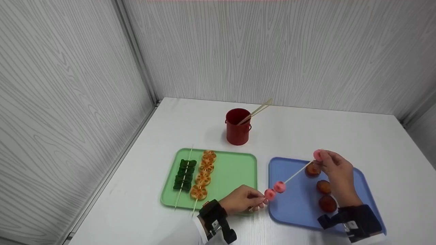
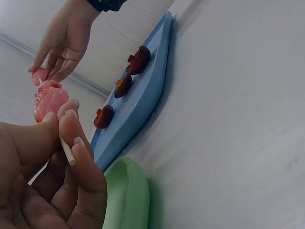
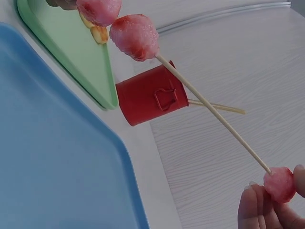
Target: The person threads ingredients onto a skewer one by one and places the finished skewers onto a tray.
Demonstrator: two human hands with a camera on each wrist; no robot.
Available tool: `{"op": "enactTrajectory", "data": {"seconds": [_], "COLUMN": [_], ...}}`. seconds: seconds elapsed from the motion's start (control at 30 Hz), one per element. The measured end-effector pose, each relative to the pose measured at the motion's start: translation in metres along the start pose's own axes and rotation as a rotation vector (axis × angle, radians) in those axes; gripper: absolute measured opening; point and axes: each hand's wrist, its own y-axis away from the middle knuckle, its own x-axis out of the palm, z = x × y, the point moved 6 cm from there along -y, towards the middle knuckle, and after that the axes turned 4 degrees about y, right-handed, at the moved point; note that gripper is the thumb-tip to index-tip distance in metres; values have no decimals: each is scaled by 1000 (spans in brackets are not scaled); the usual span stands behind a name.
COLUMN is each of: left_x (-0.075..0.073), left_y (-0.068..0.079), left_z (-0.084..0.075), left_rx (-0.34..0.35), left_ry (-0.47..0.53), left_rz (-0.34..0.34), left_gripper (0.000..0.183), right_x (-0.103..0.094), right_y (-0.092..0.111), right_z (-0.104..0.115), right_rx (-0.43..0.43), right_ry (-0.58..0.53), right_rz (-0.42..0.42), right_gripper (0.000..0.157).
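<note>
My left hand [image 1: 243, 199] pinches a thin wooden skewer [image 1: 298, 172] near its lower end, which pokes out between the fingers in the left wrist view. Two pink balls [image 3: 135, 37] are threaded on the skewer close to that hand. At the skewer's far tip, my right hand [image 1: 339, 172] holds a third pink ball [image 3: 279, 184] between thumb and fingers. The skewer slants up to the right above the blue tray [image 1: 289, 211]. Several brown mushroom-like pieces [image 1: 327, 203] lie on that tray, below and beside the right hand.
Left of the blue tray is a green tray [image 1: 235, 170] bearing a skewer of dark green pieces [image 1: 185, 175] and one of orange lotus-root-like slices [image 1: 203, 177]. Behind the trays stands a red bucket [image 1: 237, 132] with thin sticks [image 1: 260, 109] leaning out. Pale panels [image 1: 272, 51] border the table.
</note>
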Motion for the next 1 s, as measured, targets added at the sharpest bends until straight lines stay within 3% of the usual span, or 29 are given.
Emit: {"op": "enactTrajectory", "data": {"seconds": [0.13,0.33,0.6,0.8,1.0], "left_x": [0,-1,2,3,2], "left_y": [0,-2,-5,-7,-8], "left_z": [1,0,-8,-9,-8], "left_rx": [-5,-3,2,18,12], "left_ry": [6,0,-18,-49,-30], "left_rz": [-8,-36,-81,-106,-112], "left_gripper": [16,16,18,18,17], "right_x": [2,10,35,52,64], "right_y": [-1,-1,8,16,21], "right_z": [-2,-2,-6,-8,-11], "right_rx": [20,35,48,8,39], "right_ry": [-100,-254,-210,-224,-212], "right_rz": [25,43,111,140,168], "right_gripper": [61,44,57,51,50]}}
